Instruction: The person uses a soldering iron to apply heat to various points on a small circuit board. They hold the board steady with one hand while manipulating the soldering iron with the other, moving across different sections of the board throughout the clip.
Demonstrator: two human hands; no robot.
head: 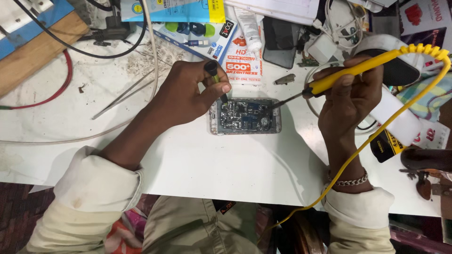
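An opened phone (245, 116) lies flat on the white table (212, 160), its circuit board and metal shields exposed. My left hand (186, 94) grips a small dark-handled tool (214, 75), its tip pressed on the board's upper left. My right hand (351, 96) holds a yellow soldering iron (358, 70) by its handle. The iron's metal tip reaches the phone's upper right edge. A coiled yellow cable (376, 136) runs from the iron past my right wrist and off the table's front edge.
Metal tweezers (123, 94) lie left of my left hand. Packaging boxes (207, 35), a white tube (247, 23), a dark phone (278, 42) and white cables crowd the far edge. A wooden board (37, 51) sits far left. A white tape roll (400, 56) is behind my right hand.
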